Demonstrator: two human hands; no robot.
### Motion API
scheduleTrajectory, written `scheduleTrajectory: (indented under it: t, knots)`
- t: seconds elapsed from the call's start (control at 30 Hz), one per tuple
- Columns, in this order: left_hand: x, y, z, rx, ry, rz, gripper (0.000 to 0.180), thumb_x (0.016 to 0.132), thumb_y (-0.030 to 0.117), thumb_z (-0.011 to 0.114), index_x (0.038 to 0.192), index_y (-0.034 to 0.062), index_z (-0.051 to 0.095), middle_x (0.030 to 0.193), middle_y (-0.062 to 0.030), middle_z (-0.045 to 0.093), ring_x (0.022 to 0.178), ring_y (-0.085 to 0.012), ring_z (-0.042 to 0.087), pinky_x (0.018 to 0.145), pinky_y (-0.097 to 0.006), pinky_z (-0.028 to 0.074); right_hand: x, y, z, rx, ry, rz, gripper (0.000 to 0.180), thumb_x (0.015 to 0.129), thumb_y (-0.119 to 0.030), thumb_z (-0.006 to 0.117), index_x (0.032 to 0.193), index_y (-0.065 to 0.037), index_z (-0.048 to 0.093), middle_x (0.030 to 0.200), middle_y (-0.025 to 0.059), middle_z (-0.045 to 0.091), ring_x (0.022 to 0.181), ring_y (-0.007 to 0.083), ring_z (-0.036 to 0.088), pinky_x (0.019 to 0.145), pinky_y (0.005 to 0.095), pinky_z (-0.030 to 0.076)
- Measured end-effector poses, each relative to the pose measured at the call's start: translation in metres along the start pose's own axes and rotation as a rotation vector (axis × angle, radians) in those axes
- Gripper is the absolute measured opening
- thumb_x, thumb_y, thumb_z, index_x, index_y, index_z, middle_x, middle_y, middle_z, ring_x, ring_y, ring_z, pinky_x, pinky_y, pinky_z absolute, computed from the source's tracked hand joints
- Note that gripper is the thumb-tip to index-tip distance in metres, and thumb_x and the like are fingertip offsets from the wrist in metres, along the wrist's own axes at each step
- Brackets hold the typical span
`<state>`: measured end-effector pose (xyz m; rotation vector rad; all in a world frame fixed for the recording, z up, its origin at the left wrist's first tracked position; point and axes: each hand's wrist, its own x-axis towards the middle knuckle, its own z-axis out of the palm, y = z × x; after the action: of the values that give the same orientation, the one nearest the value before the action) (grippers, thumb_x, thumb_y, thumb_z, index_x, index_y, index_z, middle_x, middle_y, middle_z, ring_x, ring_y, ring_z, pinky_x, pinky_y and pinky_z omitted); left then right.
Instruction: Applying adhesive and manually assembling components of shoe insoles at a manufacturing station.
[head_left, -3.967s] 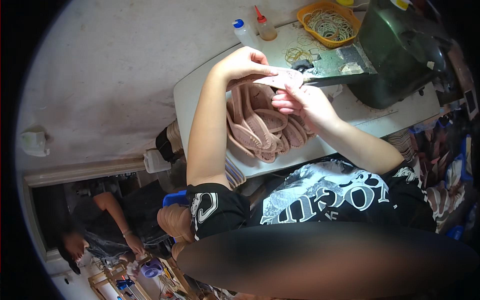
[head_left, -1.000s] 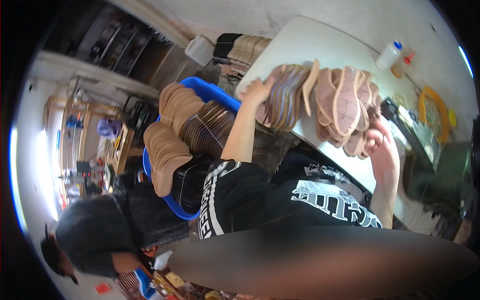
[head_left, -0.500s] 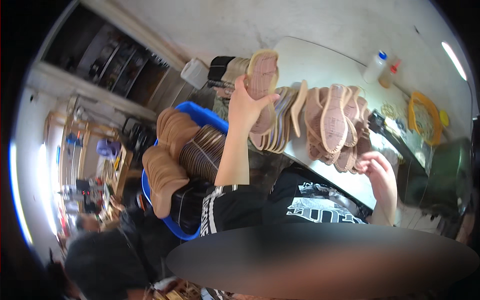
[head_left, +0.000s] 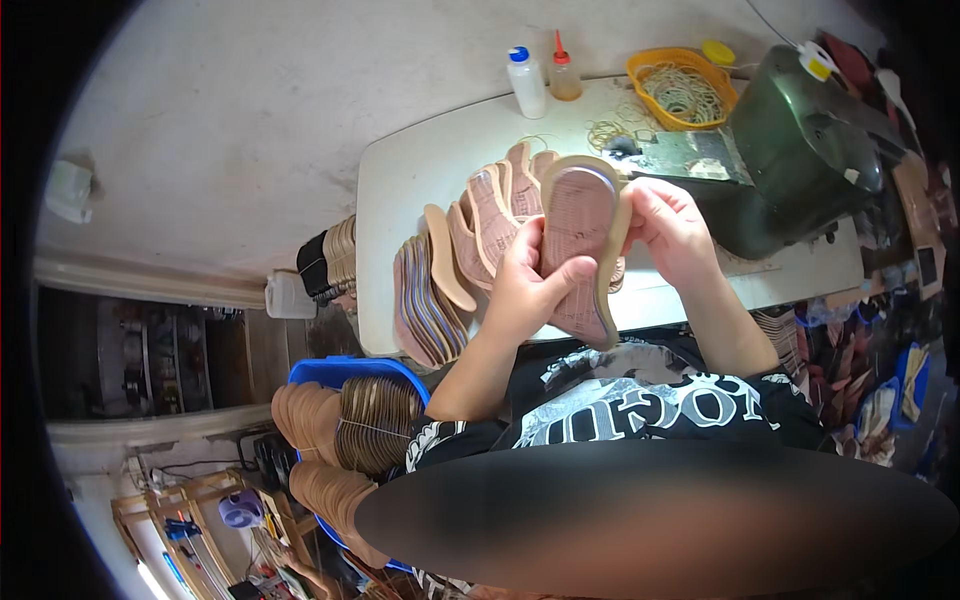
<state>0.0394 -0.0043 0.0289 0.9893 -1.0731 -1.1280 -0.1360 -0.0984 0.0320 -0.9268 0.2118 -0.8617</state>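
Note:
My left hand (head_left: pixel 535 285) is closed round a shoe insole (head_left: pixel 582 215), its thumb lying across the face. The insole has a pinkish-brown middle with faint dark lines and a beige border, and it is held up above the front of the white table (head_left: pixel 400 150). At the border's right side, my right hand (head_left: pixel 672 228) is closed in a pinch; part of its fingers is hidden. Behind the held insole lies a pile of similar insoles (head_left: pixel 490 200). Left of that pile are a plain tan sole (head_left: pixel 447 255) on edge and a leaning row of insoles (head_left: pixel 425 310).
A blue tub (head_left: pixel 395 368) with bundled soles (head_left: pixel 375 420) stands at my left. Along the table's back are a blue-capped bottle (head_left: pixel 527 85), a red-tipped bottle (head_left: pixel 564 78) and a yellow basket (head_left: pixel 640 85) of cord loops. A dark green machine (head_left: pixel 800 150) occupies the right.
My left hand has brought the insole from the left to in front of me. My right hand has come up to its edge. The view has turned toward the right.

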Motion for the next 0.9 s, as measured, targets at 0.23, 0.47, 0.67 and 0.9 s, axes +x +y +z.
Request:
scheduleTrajectory:
  t: [0.23,0.47,0.67,0.9]
  knots:
    - [0.024,-0.008,0.01,-0.317,-0.069,-0.145,0.038,0.088,0.018,0.065,0.117,-0.0018,0.05,0.1,-0.0097,0.064,0.086,-0.0142,0.064,0.077,-0.029,0.054,-0.006,0.056,-0.019,0.081,-0.2,0.261,0.039,0.079,-0.017,0.075,0.11,-0.001,0.059,0.091,0.0083,0.066,0.072,0.011,0.065,0.056,0.022,0.053]
    - [0.019,-0.019,0.012,-0.209,-0.063,-0.11,0.027,0.082,0.01,0.072,0.104,0.0005,0.058,0.093,-0.0054,0.066,0.079,-0.0095,0.062,0.072,-0.024,0.051,0.01,0.035,-0.033,-0.348,-0.396,0.423,0.028,0.075,-0.021,0.078,0.089,0.0,0.067,0.073,0.0065,0.067,0.061,0.0116,0.065,0.053,0.0201,0.051]
    - [0.018,-0.014,0.017,0.005,0.208,0.1,0.039,0.079,0.014,0.076,0.108,0.0003,0.054,0.101,-0.0084,0.065,0.088,-0.0128,0.062,0.079,-0.027,0.051,0.015,-0.006,-0.007,-0.537,-0.251,0.496,0.022,0.084,-0.021,0.07,0.091,-0.001,0.071,0.071,0.0023,0.066,0.063,0.0064,0.059,0.058,0.0211,0.049]
    - [0.061,-0.005,0.015,-0.132,0.36,-0.019,0.037,0.081,0.012,0.072,0.11,-0.0018,0.053,0.098,-0.0078,0.062,0.086,-0.0143,0.061,0.077,-0.026,0.049,0.011,0.006,-0.011,-0.651,-0.144,0.381,0.025,0.088,-0.024,0.065,0.099,-0.002,0.069,0.078,-0.0016,0.064,0.069,0.0047,0.053,0.065,0.0238,0.047]
